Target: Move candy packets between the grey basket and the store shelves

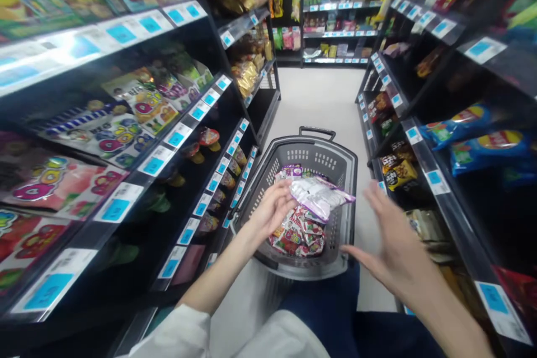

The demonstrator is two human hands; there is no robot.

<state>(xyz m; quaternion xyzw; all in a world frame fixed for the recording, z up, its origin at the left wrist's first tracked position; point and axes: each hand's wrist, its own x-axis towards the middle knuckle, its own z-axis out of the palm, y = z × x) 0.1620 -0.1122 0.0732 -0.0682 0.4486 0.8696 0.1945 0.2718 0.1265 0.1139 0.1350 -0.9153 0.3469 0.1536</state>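
My left hand (274,207) reaches over a grey shopping basket (251,207), its fingers closed at the left end of a white and purple snack bag (321,197). The bag lies tilted above other packets in the basket. Below it are red and white candy bags (296,235), and a purple packet (292,170) shows behind it. My right hand (390,240) is beside the basket's right rim, thumb and fingers apart, holding nothing. It is slightly blurred by motion.
Shelves with candy bags (130,106) and blue price tags line the left. On the right, a shelf holds blue chip bags (489,151) and black and yellow packets (398,173). A pale aisle floor (319,95) runs to stocked shelves (339,19) at the back. The basket handle (318,131) points forward.
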